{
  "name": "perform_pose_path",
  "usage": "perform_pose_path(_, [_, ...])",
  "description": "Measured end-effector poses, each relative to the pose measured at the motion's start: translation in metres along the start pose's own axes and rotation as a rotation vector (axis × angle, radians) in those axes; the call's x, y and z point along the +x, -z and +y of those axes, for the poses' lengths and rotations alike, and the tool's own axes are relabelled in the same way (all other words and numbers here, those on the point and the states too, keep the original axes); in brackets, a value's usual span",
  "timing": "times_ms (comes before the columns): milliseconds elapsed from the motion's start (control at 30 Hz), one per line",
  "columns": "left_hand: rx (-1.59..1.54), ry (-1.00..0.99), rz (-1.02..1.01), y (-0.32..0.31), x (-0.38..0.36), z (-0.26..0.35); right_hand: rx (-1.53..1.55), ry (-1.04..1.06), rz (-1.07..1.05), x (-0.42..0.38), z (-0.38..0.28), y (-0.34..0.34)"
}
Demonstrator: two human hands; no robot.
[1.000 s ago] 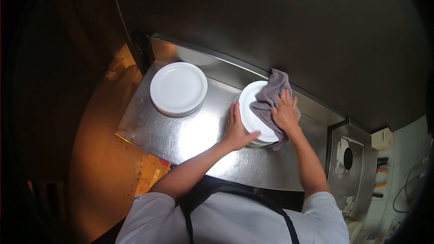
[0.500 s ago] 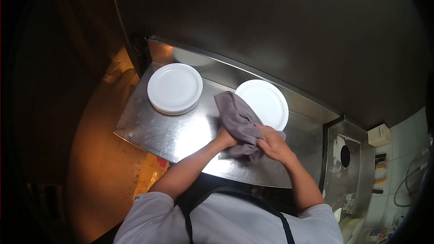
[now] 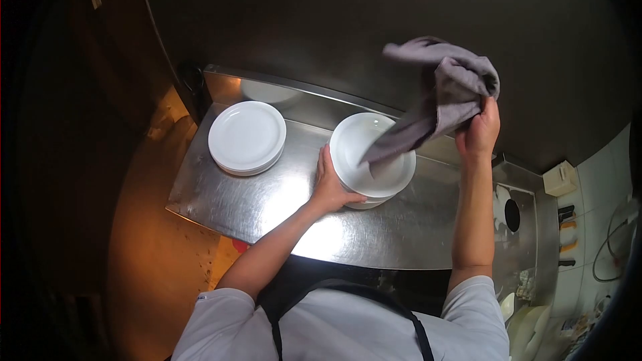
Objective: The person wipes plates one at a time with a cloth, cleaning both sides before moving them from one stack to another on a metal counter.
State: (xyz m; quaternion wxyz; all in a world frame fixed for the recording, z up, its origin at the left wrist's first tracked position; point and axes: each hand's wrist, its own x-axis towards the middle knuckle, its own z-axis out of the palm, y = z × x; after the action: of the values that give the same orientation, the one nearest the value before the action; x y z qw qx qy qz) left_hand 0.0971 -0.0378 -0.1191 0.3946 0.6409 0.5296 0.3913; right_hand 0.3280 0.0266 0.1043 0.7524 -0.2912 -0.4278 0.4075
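Note:
A purplish-grey cloth is bunched in my right hand, raised at the right with its folds swinging. One loose corner hangs down across the right-hand white plate. My left hand grips that plate's near left rim, thumb along the front edge and fingers up the left side. Under this plate the edge of at least one more white plate shows. Farther left, a stack of white plates stands on the steel counter, apart from both hands.
The steel counter has a raised back edge against a dark wall. A steel sink unit adjoins at the right. Knives hang on the white tiled wall beside a white box.
My right hand has swung up and right with the cloth. My left hand has come off the cloth and now holds the right plate's rim.

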Motion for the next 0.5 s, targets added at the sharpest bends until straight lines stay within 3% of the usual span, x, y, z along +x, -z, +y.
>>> perform_pose_path(133, [0.048, -0.018, 0.020, -0.004, 0.002, -0.010, -0.204, -0.123, 0.014, -0.010, 0.006, 0.032])
perform_pose_path(167, [0.048, -0.001, 0.016, -0.003, 0.001, -0.011, -0.263, -0.141, -0.147, -0.009, 0.020, 0.064])
perform_pose_path(200, [0.045, 0.005, 0.018, -0.002, 0.001, -0.010, -0.665, -0.149, -0.351, -0.025, 0.005, 0.057])
perform_pose_path(267, [0.042, 0.020, 0.015, 0.000, -0.001, -0.006, -1.032, -0.376, -0.607, -0.023, 0.019, 0.076])
perform_pose_path(333, [0.046, 0.009, 0.025, -0.001, 0.002, -0.007, -1.206, -0.027, -0.524, -0.041, 0.031, 0.073])
perform_pose_path(400, [0.047, 0.014, 0.023, -0.001, 0.001, -0.005, -1.273, -0.081, -0.740, -0.055, 0.057, 0.063])
perform_pose_path(467, [0.054, -0.007, 0.024, -0.005, 0.000, -0.010, -1.678, -0.212, -1.017, -0.075, 0.096, 0.058])
perform_pose_path(500, [0.055, -0.023, 0.026, -0.006, 0.001, -0.011, -1.658, -0.132, -0.888, -0.077, 0.111, 0.056])
